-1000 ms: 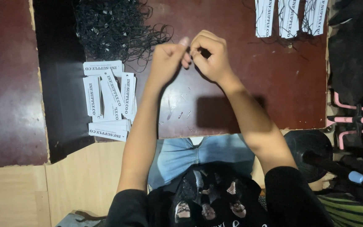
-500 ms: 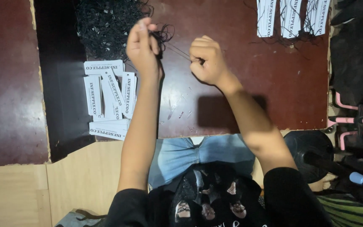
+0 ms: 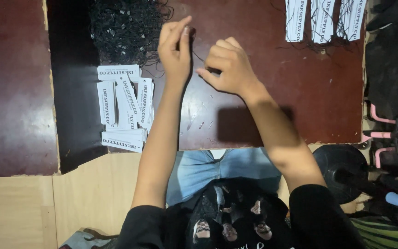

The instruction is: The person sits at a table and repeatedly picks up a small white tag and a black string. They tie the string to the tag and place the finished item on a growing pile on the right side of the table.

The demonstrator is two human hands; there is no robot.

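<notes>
My left hand (image 3: 175, 46) is raised over the dark red table (image 3: 263, 101), fingers pinched on a thin black string (image 3: 198, 56). That string runs to my right hand (image 3: 226, 67), which pinches its other end just to the right. Behind my left hand lies a tangled heap of black strings (image 3: 125, 27). A loose stack of white paper tags (image 3: 123, 108) lies left of my left forearm.
Several more white tags with strings attached (image 3: 323, 18) lie at the far right of the table. A black strip (image 3: 72, 92) covers the table's left part. Pink tubing (image 3: 388, 133) and a black weight plate (image 3: 339, 168) sit to the right, with wood floor (image 3: 33, 207) below.
My hands were together at the table's middle. The left hand went to the string heap and has come back toward the right hand with a string held between them.
</notes>
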